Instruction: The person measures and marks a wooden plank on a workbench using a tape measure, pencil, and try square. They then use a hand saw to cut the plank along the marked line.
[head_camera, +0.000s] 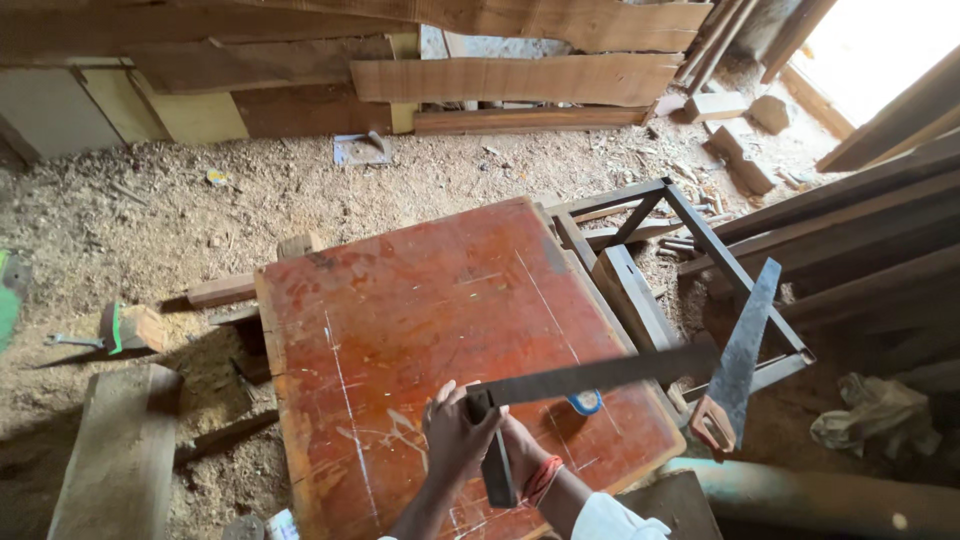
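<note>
A red-painted wooden board (430, 320) with white chalk lines lies flat before me. Over its near edge I hold a dark metal try square (600, 372), its long blade reaching right past the board's edge. My left hand (455, 435) is closed around the square's corner. My right hand (520, 450), with an orange thread at the wrist, lies under the square's short arm and is mostly hidden by it; it seems to press on that arm. A small blue object (586, 402) rests on the board just under the blade.
A handsaw (742, 350) leans on a dark metal frame (700, 240) right of the board. Dark timber beams (860, 240) lie further right, a cloth (875, 415) below them. Planks (520, 80) line the far wall. Sawdust, a plank (120, 460) and a wood block (135, 328) lie left.
</note>
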